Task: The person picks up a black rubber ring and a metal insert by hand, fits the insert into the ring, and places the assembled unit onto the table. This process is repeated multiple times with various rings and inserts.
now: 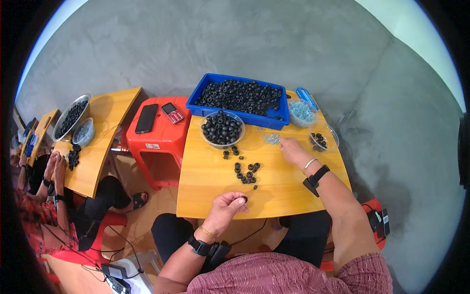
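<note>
My left hand (224,212) is closed at the table's near edge, with a small black round part (244,199) pinched between thumb and finger. Farther off to the right, my right hand (294,151) reaches down at the edge of a little pile of silvery screw-like pieces (270,139). Its fingers are drawn together, and the fingertips are hidden. Between my hands lie loose black round parts (248,175). A clear bowl heaped with more black parts (223,128) stands beyond them. Right of my right hand, a clear container (334,139) holds several black parts.
Along the table's (205,183) far edge stands a blue tray (198,109) of black parts. Beside it are a tub of silvery pieces (302,111) and a blue box (306,96). A red stool (161,166) with two phones stands left. Another person (56,215) works at a neighbouring table.
</note>
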Demonstrator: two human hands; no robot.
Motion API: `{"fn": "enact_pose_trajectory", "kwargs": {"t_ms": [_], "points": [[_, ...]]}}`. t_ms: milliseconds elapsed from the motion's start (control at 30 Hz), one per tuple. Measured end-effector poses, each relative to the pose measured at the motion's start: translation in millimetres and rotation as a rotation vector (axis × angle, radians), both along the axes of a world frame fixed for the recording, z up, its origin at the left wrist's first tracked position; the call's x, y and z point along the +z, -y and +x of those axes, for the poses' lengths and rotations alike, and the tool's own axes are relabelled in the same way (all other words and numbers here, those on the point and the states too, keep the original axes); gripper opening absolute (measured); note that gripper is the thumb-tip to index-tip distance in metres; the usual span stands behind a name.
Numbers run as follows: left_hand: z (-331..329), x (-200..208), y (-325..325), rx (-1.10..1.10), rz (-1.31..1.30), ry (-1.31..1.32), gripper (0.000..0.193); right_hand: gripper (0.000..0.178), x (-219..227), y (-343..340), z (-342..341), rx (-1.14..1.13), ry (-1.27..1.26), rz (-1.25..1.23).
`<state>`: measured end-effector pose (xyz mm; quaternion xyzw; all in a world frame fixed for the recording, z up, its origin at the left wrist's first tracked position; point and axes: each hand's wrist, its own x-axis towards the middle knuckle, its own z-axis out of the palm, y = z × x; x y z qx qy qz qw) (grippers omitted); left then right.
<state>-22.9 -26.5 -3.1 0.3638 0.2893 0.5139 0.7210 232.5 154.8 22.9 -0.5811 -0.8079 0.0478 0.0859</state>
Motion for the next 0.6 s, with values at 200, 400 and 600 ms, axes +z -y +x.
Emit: {"fn": "enact_pose_trajectory", "kwargs": {"t_ms": [200, 400, 600], "points": [[-2, -10, -6, 0.030, -0.113, 0.121, 0.012, 0.006, 46, 36, -24, 0.014, -0.215, 0.163], [5, -1, -7, 0.024, -0.140, 0.220, 0.017, 0.019, 13, 55, -7, 0.108, -0.409, 0.191], [3, -2, -4, 0.045, -0.161, 0.186, 0.023, 0.025, -5, 81, 2, -0.096, -0.541, -0.133]]}}
